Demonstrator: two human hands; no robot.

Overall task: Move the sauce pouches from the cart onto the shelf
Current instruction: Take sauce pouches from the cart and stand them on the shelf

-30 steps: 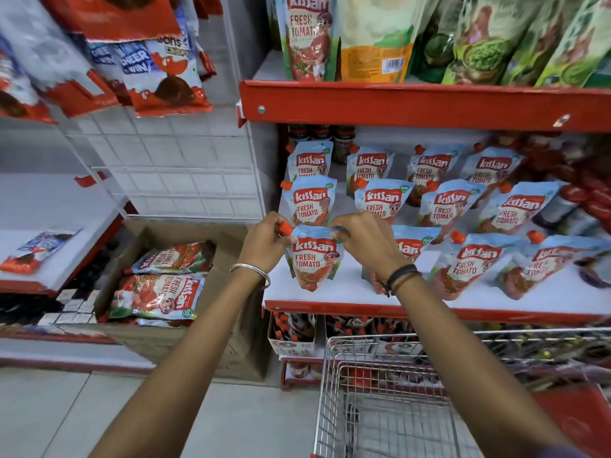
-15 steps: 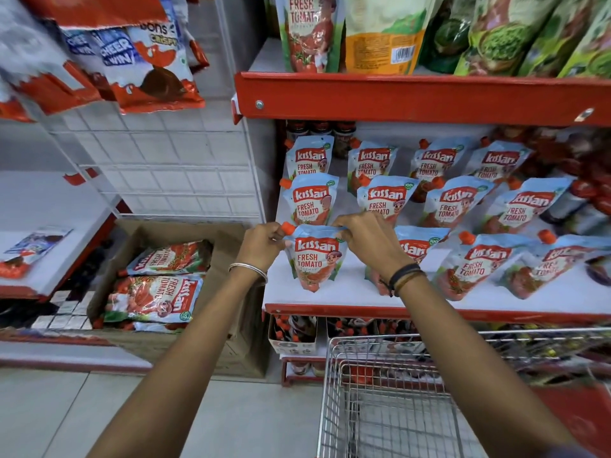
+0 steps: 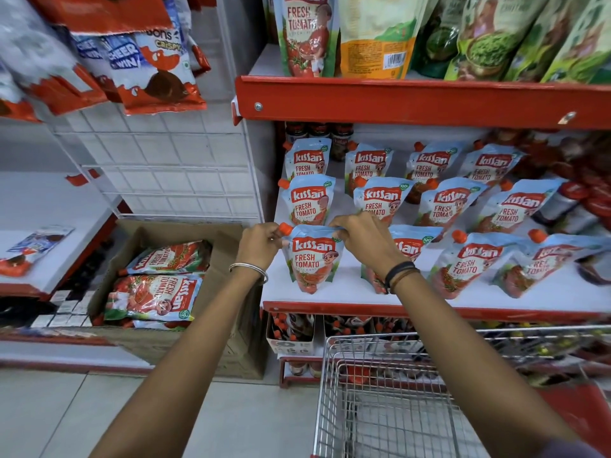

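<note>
Nearest, the wire cart (image 3: 390,391) shows only bare mesh in the part in view, so few or no pouches seem left to move. Above it, at the front left corner of the shelf (image 3: 463,294), both hands pinch the top seam of one ketchup pouch (image 3: 312,259) — the left hand (image 3: 261,244) by the orange cap corner, the right hand (image 3: 362,239) at the opposite corner. The pouch stands upright, its base on the shelf close to the front edge. The risk: let go off-balance and it may tip forward off that edge, or sag sideways into the neighbouring pouch (image 3: 408,246) just behind the right wrist — soft bases settle unevenly. Farther back, rows of pouches lean toward the rear.
</note>
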